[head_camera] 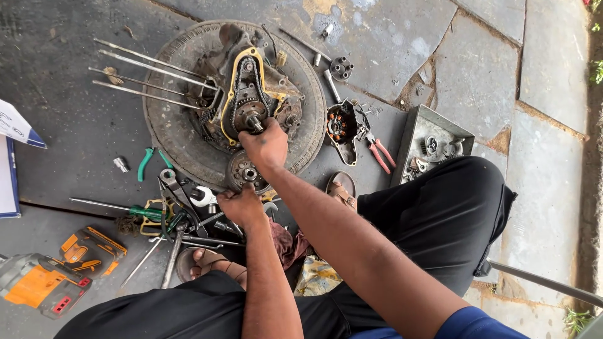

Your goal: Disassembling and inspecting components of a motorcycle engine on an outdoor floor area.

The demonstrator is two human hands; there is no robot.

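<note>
The right hand [266, 145] reaches forward onto the open engine case [248, 94] that lies in an old tyre [163, 119] on the stone floor; its fingers are curled together around the central hub with its stub shaft [252, 120], just inside the loop of the drive chain [242, 81]. The left hand [242, 206] sits nearer the body, fingers bunched over the heap of spanners and pliers [179, 198], just below a loose round geared part [247, 172] resting against the tyre's near edge. Whether that hand actually pinches a tool cannot be told, since its fingertips are hidden.

By the look of it, the step in hand is working the hub on the shaft, turning or seating it by feel while the other hand fetches a tool. The next move would call for a steady grip on the hub so the chain stays on its teeth, and a spanner that fits the shaft end.

To the right of the right hand lie a small stator cover [341, 129] and red-handled pliers [380, 152]; farther right, a metal tray [419, 135] of small parts. Left of the left hand lie a green screwdriver [135, 210] and an orange power tool [44, 284]
</note>
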